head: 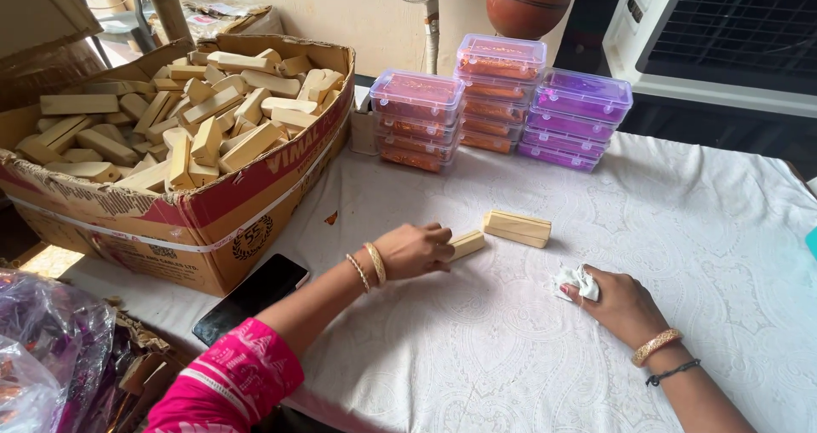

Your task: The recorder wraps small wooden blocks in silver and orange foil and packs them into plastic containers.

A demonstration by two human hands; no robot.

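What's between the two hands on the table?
Head view: only bare white tablecloth between left hand, on a small wooden block, and right hand, holding a white cloth.

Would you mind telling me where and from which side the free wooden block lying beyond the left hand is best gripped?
Probably from above, pinching the two long side faces of the free wooden block near its middle. It lies flat on the white tablecloth with clear cloth on both long sides, and its right end is open toward the right hand.

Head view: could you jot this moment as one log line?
left hand: holds wooden block | right hand: grips white cloth | second block: on table
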